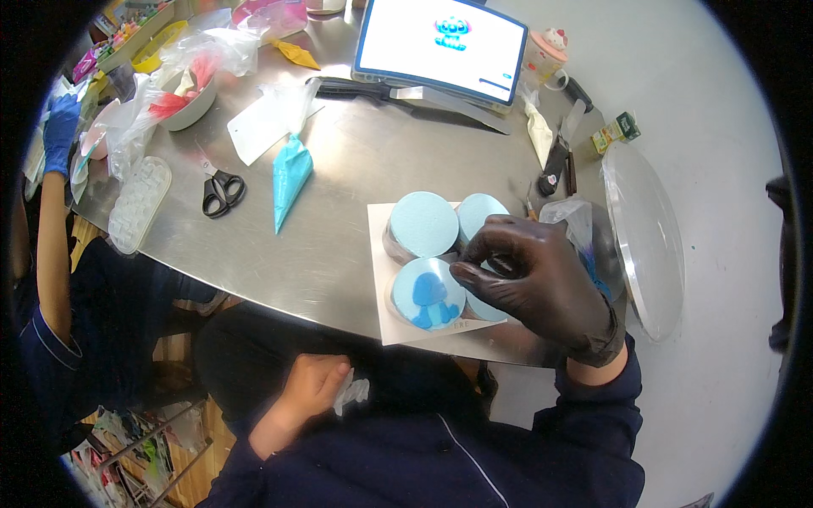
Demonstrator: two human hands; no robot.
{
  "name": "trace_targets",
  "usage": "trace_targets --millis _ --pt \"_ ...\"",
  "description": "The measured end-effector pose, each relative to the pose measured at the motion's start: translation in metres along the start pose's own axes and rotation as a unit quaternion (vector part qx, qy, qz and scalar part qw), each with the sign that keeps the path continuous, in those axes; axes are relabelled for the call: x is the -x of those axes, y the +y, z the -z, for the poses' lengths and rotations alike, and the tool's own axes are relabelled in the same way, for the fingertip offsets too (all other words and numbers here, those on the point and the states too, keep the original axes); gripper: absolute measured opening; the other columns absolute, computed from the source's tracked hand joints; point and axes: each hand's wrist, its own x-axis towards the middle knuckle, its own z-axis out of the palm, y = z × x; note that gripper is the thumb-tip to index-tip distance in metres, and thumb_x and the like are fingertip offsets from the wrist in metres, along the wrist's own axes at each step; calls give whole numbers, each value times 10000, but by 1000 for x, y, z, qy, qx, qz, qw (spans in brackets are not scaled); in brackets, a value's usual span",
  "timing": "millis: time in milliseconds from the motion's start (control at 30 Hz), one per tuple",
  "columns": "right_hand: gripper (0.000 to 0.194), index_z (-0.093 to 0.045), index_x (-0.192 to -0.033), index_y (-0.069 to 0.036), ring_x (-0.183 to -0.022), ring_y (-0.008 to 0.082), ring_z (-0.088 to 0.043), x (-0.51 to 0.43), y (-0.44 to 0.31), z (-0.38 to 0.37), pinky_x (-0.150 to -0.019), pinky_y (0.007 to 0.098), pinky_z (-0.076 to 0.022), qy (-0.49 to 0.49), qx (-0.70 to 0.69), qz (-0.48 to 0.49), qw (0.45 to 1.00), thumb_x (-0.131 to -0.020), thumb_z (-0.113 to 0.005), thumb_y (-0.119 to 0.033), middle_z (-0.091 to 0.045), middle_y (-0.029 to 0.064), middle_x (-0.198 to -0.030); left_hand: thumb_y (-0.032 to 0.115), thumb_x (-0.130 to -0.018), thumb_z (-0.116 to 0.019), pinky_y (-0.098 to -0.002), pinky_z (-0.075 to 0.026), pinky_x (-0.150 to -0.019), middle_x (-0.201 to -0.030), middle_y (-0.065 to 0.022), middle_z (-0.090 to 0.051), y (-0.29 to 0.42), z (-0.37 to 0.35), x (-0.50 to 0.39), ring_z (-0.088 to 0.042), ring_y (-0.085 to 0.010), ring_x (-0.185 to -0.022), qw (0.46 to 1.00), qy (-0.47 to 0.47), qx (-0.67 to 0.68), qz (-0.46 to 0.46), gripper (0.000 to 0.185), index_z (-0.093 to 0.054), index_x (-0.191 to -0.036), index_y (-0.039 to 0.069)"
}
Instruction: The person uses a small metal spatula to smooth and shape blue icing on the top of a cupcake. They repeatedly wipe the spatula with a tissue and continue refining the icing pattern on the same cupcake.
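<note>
Several small round cakes with pale blue tops stand on a white board near the table's front edge. The front left cake bears a darker blue cartoon figure in icing. Over the right-hand cakes hangs my right hand in a black glove, its fingers curled and thumb towards the forefinger; whether something thin is between them cannot be made out. My bare left hand rests low by my lap, closed on a crumpled whitish tissue or film. Behind the cakes, a tablet shows a blue cartoon figure.
Left of the cakes lie a turquoise piping bag and black-handled scissors. A long knife lies before the tablet. At right are a cream piping bag and a clear round disc. Another person's blue-gloved hand is far left.
</note>
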Motion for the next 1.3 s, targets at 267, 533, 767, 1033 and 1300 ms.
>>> trace_targets --millis 267,533,767,1033,1300 --pt "171 -679 -860 14 -707 144 -597 7 5 6 -678 273 -492 30 -16 -38 999 -864 -755 -138 -659 102 -836 248 -1005 -482 -407 -419 -521 -622 -181 -530 2 -1 0 -558 -388 -567 1000 1 -1 4 391 -555 -707 5" --pt "225 -685 -895 -20 -716 223 -667 3 5 5 -669 351 -531 9 -19 25 999 -913 -692 -244 -691 138 -842 255 -1006 -480 -415 -421 -523 -628 -185 -537 2 -1 0 -561 -395 -576 1000 0 -2 10 397 -552 -703 8" --pt "257 -682 -901 -9 -693 244 -675 -6 0 0 -652 355 -528 -22 -25 43 999 -905 -692 -266 -689 163 -808 253 -1005 -479 -418 -418 -521 -622 -188 -531 2 0 1 -559 -395 -572 1000 4 1 9 401 -543 -694 7" --pt "279 -688 -891 3 -676 258 -694 -11 3 -3 -655 368 -546 -23 -57 30 998 -904 -688 -276 -706 185 -803 243 -1002 -479 -414 -415 -520 -617 -184 -525 1 0 1 -554 -390 -564 1000 0 8 11 394 -548 -696 4" --pt "229 -693 -925 21 -723 199 -663 -10 0 -2 -701 312 -532 -19 -20 -4 1000 -890 -726 -204 -689 150 -849 234 -996 -482 -409 -420 -519 -627 -186 -539 -1 0 1 -563 -389 -568 1000 -1 4 0 370 -566 -717 7"
